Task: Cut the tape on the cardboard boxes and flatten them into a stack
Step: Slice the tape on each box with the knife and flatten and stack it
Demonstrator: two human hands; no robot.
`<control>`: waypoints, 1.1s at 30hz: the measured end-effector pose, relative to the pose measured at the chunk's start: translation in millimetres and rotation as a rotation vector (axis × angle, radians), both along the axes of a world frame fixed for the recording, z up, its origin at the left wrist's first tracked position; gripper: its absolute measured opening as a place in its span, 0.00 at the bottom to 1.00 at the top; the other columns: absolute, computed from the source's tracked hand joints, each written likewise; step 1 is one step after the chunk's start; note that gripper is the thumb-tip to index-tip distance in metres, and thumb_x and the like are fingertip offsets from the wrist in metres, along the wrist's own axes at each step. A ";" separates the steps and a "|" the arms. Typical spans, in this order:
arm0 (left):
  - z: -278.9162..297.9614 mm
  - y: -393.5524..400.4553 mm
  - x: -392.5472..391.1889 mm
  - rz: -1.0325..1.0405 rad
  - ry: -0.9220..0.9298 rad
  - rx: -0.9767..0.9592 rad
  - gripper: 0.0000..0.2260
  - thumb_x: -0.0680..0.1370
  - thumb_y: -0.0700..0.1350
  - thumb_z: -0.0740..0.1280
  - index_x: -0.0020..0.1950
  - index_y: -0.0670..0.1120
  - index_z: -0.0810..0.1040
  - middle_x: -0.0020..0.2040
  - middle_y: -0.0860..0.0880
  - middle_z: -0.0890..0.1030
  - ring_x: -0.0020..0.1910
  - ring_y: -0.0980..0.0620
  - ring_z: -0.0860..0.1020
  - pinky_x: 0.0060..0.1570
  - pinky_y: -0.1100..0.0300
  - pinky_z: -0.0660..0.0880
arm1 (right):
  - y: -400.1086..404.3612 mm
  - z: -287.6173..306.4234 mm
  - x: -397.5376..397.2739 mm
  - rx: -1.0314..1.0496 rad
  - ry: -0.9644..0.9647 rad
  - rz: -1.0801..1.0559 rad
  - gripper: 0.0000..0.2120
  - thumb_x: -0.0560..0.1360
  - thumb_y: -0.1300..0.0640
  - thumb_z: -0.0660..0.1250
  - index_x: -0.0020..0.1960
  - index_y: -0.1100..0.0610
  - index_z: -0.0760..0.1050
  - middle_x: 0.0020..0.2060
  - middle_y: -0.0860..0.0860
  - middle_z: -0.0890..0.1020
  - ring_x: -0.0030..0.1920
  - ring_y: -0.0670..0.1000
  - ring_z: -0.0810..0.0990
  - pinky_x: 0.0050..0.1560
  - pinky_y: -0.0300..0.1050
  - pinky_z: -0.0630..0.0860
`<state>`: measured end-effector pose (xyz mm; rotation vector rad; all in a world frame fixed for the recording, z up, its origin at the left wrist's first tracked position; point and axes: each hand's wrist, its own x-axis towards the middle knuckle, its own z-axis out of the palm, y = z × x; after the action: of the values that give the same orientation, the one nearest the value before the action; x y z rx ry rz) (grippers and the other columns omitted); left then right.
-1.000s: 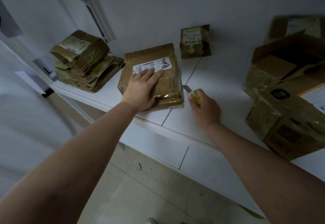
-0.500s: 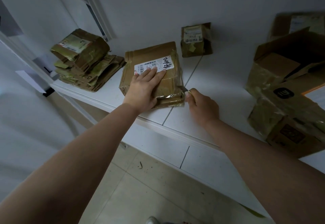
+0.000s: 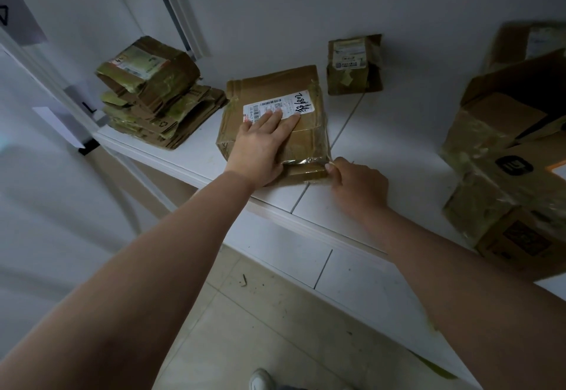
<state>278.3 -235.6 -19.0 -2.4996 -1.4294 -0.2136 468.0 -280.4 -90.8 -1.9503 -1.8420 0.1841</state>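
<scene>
A flat taped cardboard box [image 3: 269, 89] with a white shipping label lies on the white ledge [image 3: 196, 159]. My left hand [image 3: 260, 144] presses flat on its top, fingers straight over the label. My right hand [image 3: 358, 184] sits at the box's near right corner, fingers curled around a cutter whose blade is hidden against the shiny tape [image 3: 306, 161] on the front edge. A stack of flattened boxes [image 3: 156, 95] lies at the left end of the ledge.
A small taped box [image 3: 353, 64] stands against the wall behind. Several larger boxes, one open [image 3: 514, 107] and one with a black logo [image 3: 502, 193], crowd the right. Tiled floor lies below the ledge.
My right hand moved left with the yellow cutter from beside the box to its near right corner, where the blade is now hidden. The left hand stayed pressed on the box.
</scene>
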 end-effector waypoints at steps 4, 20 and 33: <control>0.0 3.4 16.4 0.143 0.079 -0.001 0.38 0.76 0.46 0.68 0.79 0.50 0.48 0.77 0.40 0.58 0.76 0.41 0.57 0.72 0.41 0.58 | -4.9 2.2 0.8 0.060 0.102 -0.108 0.19 0.82 0.46 0.50 0.51 0.58 0.72 0.42 0.57 0.81 0.44 0.62 0.79 0.39 0.46 0.65; 43.4 8.9 -45.4 0.112 -0.204 -0.239 0.36 0.70 0.66 0.54 0.73 0.46 0.60 0.62 0.41 0.76 0.55 0.40 0.77 0.57 0.48 0.73 | -10.4 5.6 2.6 0.106 0.231 -0.083 0.08 0.79 0.54 0.58 0.54 0.58 0.69 0.42 0.57 0.81 0.43 0.63 0.78 0.38 0.45 0.64; 38.3 3.9 21.8 0.249 0.092 -0.079 0.27 0.80 0.66 0.46 0.55 0.50 0.76 0.39 0.50 0.75 0.40 0.47 0.74 0.36 0.56 0.66 | -21.0 0.5 -8.5 0.276 0.229 0.059 0.19 0.74 0.48 0.52 0.54 0.60 0.72 0.34 0.58 0.80 0.34 0.64 0.77 0.33 0.45 0.64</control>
<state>300.1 -231.8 19.3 -2.3267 -1.7210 0.0048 459.6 -301.4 -90.3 -1.6178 -1.6786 0.1551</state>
